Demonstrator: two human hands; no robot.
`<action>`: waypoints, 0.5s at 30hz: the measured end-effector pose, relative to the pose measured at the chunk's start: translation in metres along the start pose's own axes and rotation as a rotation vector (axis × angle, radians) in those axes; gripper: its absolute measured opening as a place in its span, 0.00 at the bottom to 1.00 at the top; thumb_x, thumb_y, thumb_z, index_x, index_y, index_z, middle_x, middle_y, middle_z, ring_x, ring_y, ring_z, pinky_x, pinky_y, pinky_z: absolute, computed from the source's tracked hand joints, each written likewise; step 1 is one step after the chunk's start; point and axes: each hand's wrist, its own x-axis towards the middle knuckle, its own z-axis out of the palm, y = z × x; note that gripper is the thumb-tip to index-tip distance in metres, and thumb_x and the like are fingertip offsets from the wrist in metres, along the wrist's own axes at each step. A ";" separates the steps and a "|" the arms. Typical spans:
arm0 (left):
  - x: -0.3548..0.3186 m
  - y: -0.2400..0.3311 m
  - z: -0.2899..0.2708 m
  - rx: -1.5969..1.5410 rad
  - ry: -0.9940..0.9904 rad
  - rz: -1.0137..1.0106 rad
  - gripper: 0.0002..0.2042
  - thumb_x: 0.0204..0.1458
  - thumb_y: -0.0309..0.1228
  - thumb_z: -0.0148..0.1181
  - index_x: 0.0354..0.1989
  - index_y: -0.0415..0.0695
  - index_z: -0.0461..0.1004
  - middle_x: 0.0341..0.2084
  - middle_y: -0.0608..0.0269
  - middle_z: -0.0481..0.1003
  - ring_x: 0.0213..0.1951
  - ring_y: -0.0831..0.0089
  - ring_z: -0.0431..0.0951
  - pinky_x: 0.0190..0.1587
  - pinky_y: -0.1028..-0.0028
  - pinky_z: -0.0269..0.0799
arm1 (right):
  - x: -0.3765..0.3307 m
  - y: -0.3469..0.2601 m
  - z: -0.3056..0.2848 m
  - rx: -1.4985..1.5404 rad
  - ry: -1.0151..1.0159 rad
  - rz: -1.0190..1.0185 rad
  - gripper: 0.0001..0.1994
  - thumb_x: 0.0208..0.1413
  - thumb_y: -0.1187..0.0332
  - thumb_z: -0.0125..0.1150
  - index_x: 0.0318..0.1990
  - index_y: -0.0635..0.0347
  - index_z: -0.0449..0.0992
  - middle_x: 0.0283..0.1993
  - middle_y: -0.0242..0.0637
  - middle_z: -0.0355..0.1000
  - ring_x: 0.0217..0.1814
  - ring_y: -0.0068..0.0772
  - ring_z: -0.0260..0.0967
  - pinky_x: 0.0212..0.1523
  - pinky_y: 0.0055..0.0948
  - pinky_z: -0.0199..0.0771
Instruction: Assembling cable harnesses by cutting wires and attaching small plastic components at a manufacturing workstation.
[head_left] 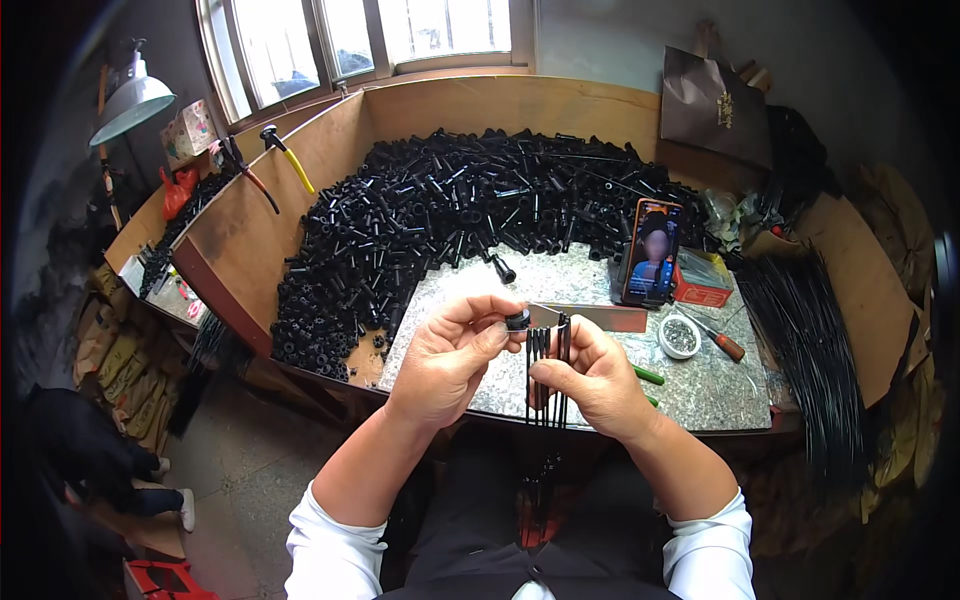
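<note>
My left hand [452, 352] pinches a small round black plastic piece [517, 321] between thumb and fingers. Close beside it, my right hand [590, 377] is closed on several thin black rods [546, 345] that hang side by side and run down past the table's front edge. A thin wire or rod end reaches from the round piece toward the tops of the rods; whether they are joined I cannot tell. Both hands are held over the front of the speckled tabletop [450, 285]. Behind them lies a flat metal bar [610, 318].
A large heap of black tubular parts [470, 185] fills the wooden-walled back and left. On the right are a propped phone [652, 252], a white cup of small metal bits [680, 337], a screwdriver [725, 345] and a long black rod bundle [810, 350]. Pliers [250, 172] hang on the left wall.
</note>
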 end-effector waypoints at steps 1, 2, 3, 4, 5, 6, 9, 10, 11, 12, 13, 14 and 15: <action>0.000 0.000 0.000 0.000 0.000 0.000 0.12 0.58 0.20 0.52 0.50 0.35 0.70 0.44 0.57 0.74 0.44 0.76 0.74 0.51 0.75 0.69 | 0.000 0.000 -0.001 0.001 -0.004 -0.004 0.08 0.58 0.75 0.57 0.40 0.61 0.64 0.30 0.33 0.70 0.30 0.20 0.70 0.31 0.21 0.72; 0.001 -0.001 -0.001 0.010 -0.013 0.011 0.12 0.58 0.20 0.52 0.50 0.35 0.70 0.45 0.56 0.74 0.44 0.75 0.74 0.51 0.75 0.70 | 0.000 0.000 0.000 0.001 -0.004 -0.003 0.08 0.58 0.75 0.57 0.40 0.61 0.64 0.30 0.33 0.70 0.30 0.20 0.70 0.31 0.21 0.72; 0.001 -0.001 -0.001 0.022 -0.026 0.023 0.12 0.58 0.20 0.52 0.50 0.35 0.71 0.46 0.55 0.74 0.45 0.75 0.74 0.51 0.74 0.70 | 0.000 0.000 0.000 0.003 -0.003 -0.004 0.08 0.58 0.75 0.57 0.39 0.61 0.64 0.30 0.33 0.70 0.30 0.20 0.70 0.31 0.21 0.72; 0.001 -0.001 -0.001 0.022 -0.025 0.023 0.12 0.58 0.20 0.52 0.50 0.35 0.71 0.46 0.55 0.74 0.45 0.75 0.74 0.51 0.74 0.70 | 0.000 0.000 0.001 0.005 -0.001 -0.005 0.08 0.58 0.75 0.58 0.39 0.61 0.64 0.30 0.33 0.70 0.30 0.20 0.71 0.32 0.21 0.72; 0.001 0.000 0.000 0.033 -0.035 0.027 0.12 0.58 0.20 0.52 0.50 0.35 0.71 0.47 0.54 0.74 0.45 0.74 0.75 0.51 0.74 0.70 | 0.000 -0.001 0.001 0.006 -0.002 -0.004 0.08 0.58 0.75 0.58 0.39 0.61 0.64 0.30 0.33 0.70 0.30 0.20 0.71 0.32 0.21 0.72; 0.001 0.000 0.001 0.043 -0.046 0.030 0.12 0.58 0.20 0.51 0.50 0.35 0.72 0.48 0.54 0.74 0.46 0.74 0.75 0.52 0.73 0.70 | 0.000 -0.001 0.002 0.009 -0.007 -0.005 0.08 0.58 0.75 0.58 0.39 0.61 0.64 0.31 0.32 0.70 0.31 0.19 0.71 0.32 0.21 0.72; -0.001 0.005 0.007 0.099 -0.028 0.014 0.14 0.57 0.20 0.53 0.51 0.35 0.71 0.49 0.53 0.73 0.47 0.73 0.74 0.54 0.72 0.69 | -0.002 0.000 0.002 -0.003 -0.014 -0.004 0.08 0.58 0.75 0.58 0.39 0.61 0.64 0.32 0.31 0.70 0.32 0.17 0.70 0.33 0.20 0.72; -0.002 0.006 0.008 0.099 -0.028 0.013 0.14 0.57 0.20 0.53 0.51 0.35 0.71 0.49 0.53 0.73 0.47 0.73 0.74 0.54 0.72 0.69 | -0.002 0.001 0.001 -0.020 -0.016 -0.003 0.08 0.58 0.75 0.58 0.39 0.61 0.64 0.33 0.31 0.70 0.33 0.17 0.70 0.34 0.20 0.72; -0.002 0.008 0.010 0.112 -0.030 0.017 0.14 0.56 0.19 0.54 0.52 0.35 0.70 0.48 0.54 0.73 0.47 0.73 0.74 0.54 0.72 0.69 | -0.002 0.002 0.000 -0.020 -0.015 -0.003 0.08 0.58 0.75 0.58 0.39 0.61 0.64 0.33 0.31 0.70 0.33 0.17 0.70 0.34 0.20 0.72; -0.003 0.008 0.011 0.124 -0.032 0.022 0.15 0.55 0.18 0.56 0.52 0.35 0.70 0.48 0.54 0.73 0.47 0.73 0.74 0.54 0.72 0.69 | -0.002 0.002 0.000 -0.023 -0.021 -0.006 0.09 0.57 0.75 0.59 0.41 0.61 0.64 0.34 0.32 0.70 0.33 0.19 0.71 0.35 0.22 0.74; -0.003 0.006 0.011 0.124 -0.032 0.021 0.15 0.55 0.18 0.56 0.52 0.35 0.70 0.48 0.54 0.73 0.47 0.73 0.74 0.54 0.72 0.69 | -0.003 0.003 -0.001 -0.026 -0.027 -0.009 0.09 0.57 0.75 0.59 0.42 0.61 0.65 0.36 0.33 0.69 0.33 0.22 0.72 0.36 0.24 0.76; -0.003 0.003 0.011 0.128 -0.049 0.071 0.16 0.53 0.17 0.57 0.51 0.35 0.69 0.47 0.55 0.73 0.47 0.73 0.74 0.54 0.72 0.69 | -0.003 0.003 0.000 -0.026 -0.026 -0.009 0.09 0.57 0.75 0.59 0.42 0.61 0.65 0.36 0.33 0.69 0.33 0.22 0.72 0.36 0.24 0.76; -0.003 0.002 0.011 0.134 -0.066 0.121 0.17 0.52 0.16 0.58 0.51 0.36 0.69 0.47 0.55 0.73 0.47 0.73 0.73 0.54 0.73 0.69 | -0.002 0.003 0.001 -0.030 -0.020 -0.013 0.09 0.57 0.75 0.59 0.42 0.61 0.65 0.35 0.33 0.69 0.34 0.22 0.72 0.37 0.24 0.75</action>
